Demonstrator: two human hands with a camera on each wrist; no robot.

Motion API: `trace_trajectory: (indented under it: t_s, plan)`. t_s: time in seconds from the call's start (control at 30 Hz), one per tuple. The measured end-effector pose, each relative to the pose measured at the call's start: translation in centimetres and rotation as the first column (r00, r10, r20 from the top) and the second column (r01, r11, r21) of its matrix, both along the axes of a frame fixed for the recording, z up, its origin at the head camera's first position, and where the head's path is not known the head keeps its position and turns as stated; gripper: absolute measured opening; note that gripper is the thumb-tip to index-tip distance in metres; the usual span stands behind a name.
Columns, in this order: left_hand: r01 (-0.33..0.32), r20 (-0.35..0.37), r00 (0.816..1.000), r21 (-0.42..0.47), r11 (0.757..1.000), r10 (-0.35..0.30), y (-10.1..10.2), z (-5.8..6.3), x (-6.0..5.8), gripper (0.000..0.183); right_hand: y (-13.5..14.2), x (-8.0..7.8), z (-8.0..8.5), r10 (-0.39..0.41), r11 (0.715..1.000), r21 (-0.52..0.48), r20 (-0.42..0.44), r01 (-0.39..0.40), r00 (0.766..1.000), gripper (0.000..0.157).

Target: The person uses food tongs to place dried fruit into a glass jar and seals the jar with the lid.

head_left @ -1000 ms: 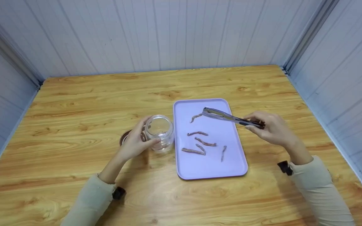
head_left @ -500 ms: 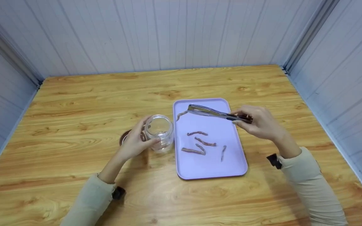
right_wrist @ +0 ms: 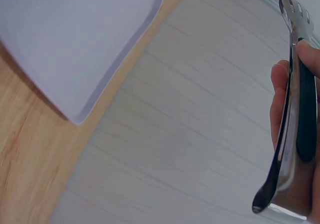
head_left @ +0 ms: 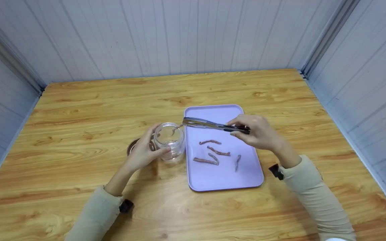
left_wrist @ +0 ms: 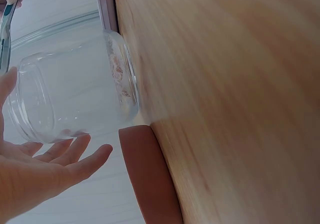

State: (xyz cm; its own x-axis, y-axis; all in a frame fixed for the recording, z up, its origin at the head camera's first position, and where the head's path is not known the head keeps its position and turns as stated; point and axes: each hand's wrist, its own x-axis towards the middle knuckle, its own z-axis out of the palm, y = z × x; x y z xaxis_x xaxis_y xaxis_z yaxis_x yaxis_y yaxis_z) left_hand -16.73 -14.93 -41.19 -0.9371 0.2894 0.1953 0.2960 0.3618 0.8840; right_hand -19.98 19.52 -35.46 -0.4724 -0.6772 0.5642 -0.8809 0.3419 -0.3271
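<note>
My left hand (head_left: 142, 152) grips a clear jar (head_left: 175, 152) that stands uncapped beside the tray. In the left wrist view the fingers curl along one side of the jar (left_wrist: 80, 94) and the thumb lies near its rim; some reddish bits show at its base. With my right hand (head_left: 260, 132) I hold metal tongs (head_left: 209, 124) with dark grips, pinched together. From their tips a thin, twisted brown dried strip (head_left: 177, 128) hangs at the jar's mouth. Several similar strips (head_left: 205, 161) lie on the purple tray (head_left: 226, 179).
A brown round lid (head_left: 132, 146) rests on the wooden table (head_left: 79, 140) behind my left hand, close to the jar. White panel walls (head_left: 179, 36) stand at the back and both sides.
My right hand has moved left with the tongs, carrying the gripped strip from over the tray to the jar's mouth. The left hand and jar stay in place.
</note>
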Motion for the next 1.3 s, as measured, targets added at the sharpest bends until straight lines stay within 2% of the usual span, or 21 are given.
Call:
trace_trajectory:
  t_s: [0.13,0.23,0.47,0.53,0.77,1.3]
  plan:
    - [0.000,0.001,1.000,0.014,1.000,0.000,0.0,-0.3,-0.2,0.080,-0.9,0.0,-0.6,0.021,1.000,0.007,0.029,-0.021,0.999,0.021]
    - [-0.003,-0.002,1.000,0.009,1.000,0.003,0.1,0.0,0.0,0.080,-1.3,0.0,-1.0,0.036,0.999,0.011,0.045,-0.036,0.998,0.021]
    - [-0.008,-0.006,1.000,-0.011,1.000,0.007,0.9,2.6,1.5,0.074,-1.3,0.0,-1.6,0.036,0.999,0.027,0.071,-0.038,0.997,0.022]
    - [-0.010,0.003,1.000,-0.012,1.000,0.010,0.9,2.9,1.6,0.074,-1.1,0.0,-1.7,0.031,0.999,0.025,0.071,-0.033,0.997,0.022]
    - [0.002,0.036,0.999,0.005,1.000,-0.003,0.9,2.9,1.6,0.074,0.6,0.4,-1.7,-0.037,0.999,0.025,0.067,0.035,0.997,0.025]
    - [0.000,0.029,1.000,0.004,1.000,0.000,0.9,2.9,1.5,0.075,5.3,1.3,-2.7,-0.152,0.988,0.044,0.109,0.148,0.982,0.027]
